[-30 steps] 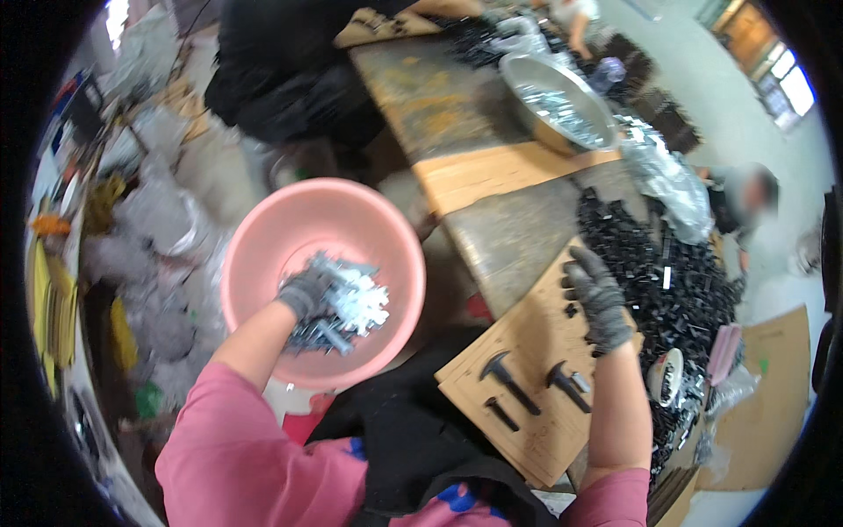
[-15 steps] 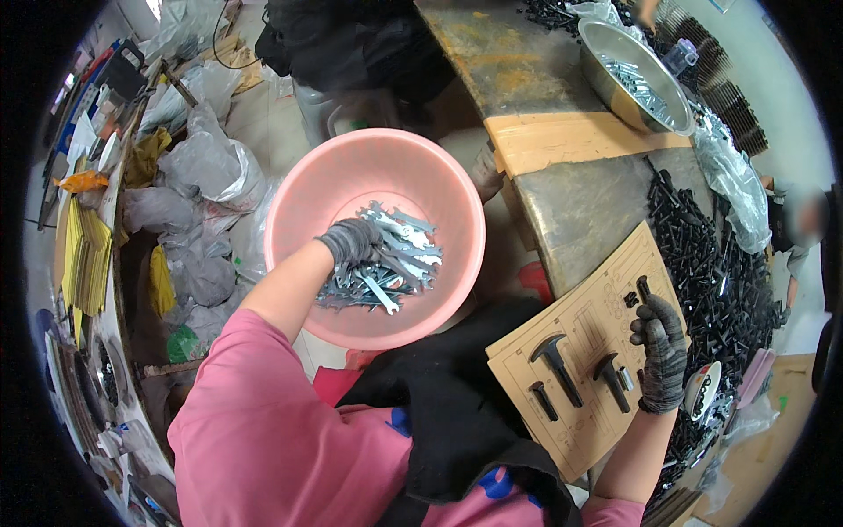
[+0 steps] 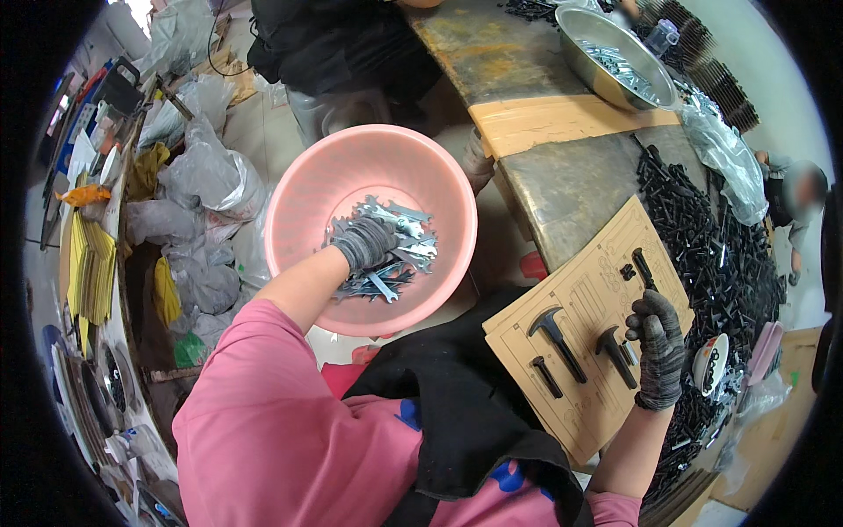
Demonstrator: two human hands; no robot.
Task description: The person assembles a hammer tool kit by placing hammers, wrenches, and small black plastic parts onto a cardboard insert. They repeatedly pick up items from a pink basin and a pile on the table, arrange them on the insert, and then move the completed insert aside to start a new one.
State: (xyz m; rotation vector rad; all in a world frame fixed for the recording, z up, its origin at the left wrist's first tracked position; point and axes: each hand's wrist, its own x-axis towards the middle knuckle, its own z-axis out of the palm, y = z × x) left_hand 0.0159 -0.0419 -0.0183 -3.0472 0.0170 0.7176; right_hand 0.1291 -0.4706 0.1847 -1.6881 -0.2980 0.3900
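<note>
Left grip (image 3: 366,243) down among loose wrenches (image 3: 420,251) in pink tub (image 3: 455,176), fingertips buried, can't tell if pinching; right grip (image 3: 660,347) half-curled, hold unclear, black parts (image 3: 559,344) already laid out on cardboard (image 3: 594,303) beside it, wrenches still unsorted.

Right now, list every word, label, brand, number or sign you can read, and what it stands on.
Nothing reads clearly enough to quote.
Cardboard sheet: printed line drawings and small marks, too small to read.
Yellow folded sheets: no writing can be made out.
</note>
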